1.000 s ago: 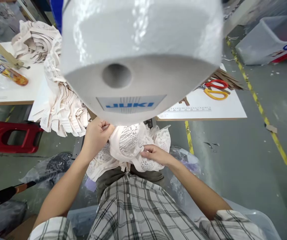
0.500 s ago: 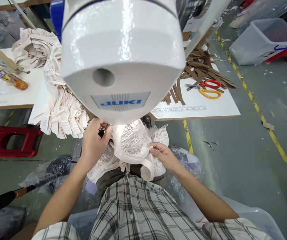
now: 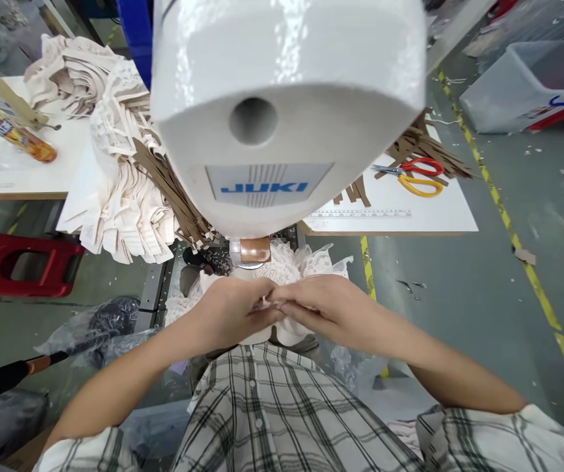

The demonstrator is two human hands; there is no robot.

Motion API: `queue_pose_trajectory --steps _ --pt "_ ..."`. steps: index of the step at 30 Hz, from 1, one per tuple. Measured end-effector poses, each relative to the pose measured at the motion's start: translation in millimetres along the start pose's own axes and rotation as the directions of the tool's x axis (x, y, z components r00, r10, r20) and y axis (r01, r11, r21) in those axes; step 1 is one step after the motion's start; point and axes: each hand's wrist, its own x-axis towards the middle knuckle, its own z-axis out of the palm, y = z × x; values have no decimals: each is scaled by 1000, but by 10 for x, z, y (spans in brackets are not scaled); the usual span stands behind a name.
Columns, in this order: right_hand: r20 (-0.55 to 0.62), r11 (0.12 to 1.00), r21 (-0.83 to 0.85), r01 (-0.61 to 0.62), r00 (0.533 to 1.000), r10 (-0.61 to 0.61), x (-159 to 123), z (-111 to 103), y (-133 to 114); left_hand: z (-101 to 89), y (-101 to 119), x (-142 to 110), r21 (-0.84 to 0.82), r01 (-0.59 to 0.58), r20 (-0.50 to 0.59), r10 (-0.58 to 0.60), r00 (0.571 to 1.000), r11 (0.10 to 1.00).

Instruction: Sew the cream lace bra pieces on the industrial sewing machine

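Observation:
A cream lace bra [image 3: 282,265] lies in front of me, below the head of a white JUKI sewing machine [image 3: 282,144]. My left hand [image 3: 230,308] pinches a bit of the bra from the left, its fingers closed. From the right, my right hand [image 3: 333,305] grips the same spot, and the fingertips of both hands meet there. The pinched part is mostly hidden between the fingers. Just beyond my hands, a round metal part with a brown patch [image 3: 255,250] sits under the machine head.
Piled cream bra pieces [image 3: 127,210] and brown strips [image 3: 173,193] lie left of the machine. On the right tabletop are scissors with red and yellow handles [image 3: 416,176] and a printed ruler [image 3: 365,214]. A red stool [image 3: 60,262] stands left; a clear bin [image 3: 502,98] is far right.
My left hand has moved down and right, away from the machine, and my right hand has come in beside it. The bra has been drawn together between them, its cup now largely covered.

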Motion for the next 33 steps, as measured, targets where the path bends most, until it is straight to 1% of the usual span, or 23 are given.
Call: queue_pose_trajectory --steps 1,3,5,7,9,11,13,14,16,20,25,31,33 --pt "-31 999 18 -48 998 49 35 5 18 -14 -29 -2 11 15 -44 -15 999 1000" --pt "-69 992 70 -104 992 109 114 -3 66 -29 -61 4 55 1 -120 6 993 998" --pt "-90 992 105 -69 993 79 204 -37 123 -49 -81 31 76 -39 -185 52 981 996" --pt "-134 996 92 11 991 2 302 -87 176 -100 -107 71 72 -47 -236 63 970 996" --pt "-204 997 34 70 977 -62 398 -142 214 -194 -138 110 47 11 -248 1 969 999" --pt "-238 998 -16 65 969 -67 483 -197 237 -312 -168 135 -8 127 -234 -125 964 992" --pt "-219 1000 -4 -8 976 7 550 -246 259 -418 -197 145 -64 247 -218 -255 942 967" --pt "-197 998 23 -54 979 58 577 -268 276 -457 -214 148 -82 287 -224 -299 928 954" --pt "-151 989 94 -114 980 127 619 -302 328 -500 -257 162 -92 315 -257 -328 909 945" --pt "-142 974 185 -133 977 161 680 -336 465 -496 -387 234 -70 277 -359 -284 889 958" --pt "-168 970 194 -145 969 178 756 -359 562 -502 -522 336 -74 231 -441 -240 865 970" --pt "-176 982 171 -77 978 107 804 -389 652 -549 -495 372 -143 97 -472 -154 868 985" --pt "-174 984 165 -69 980 98 803 -387 682 -556 -472 372 -157 108 -507 -174 844 982"
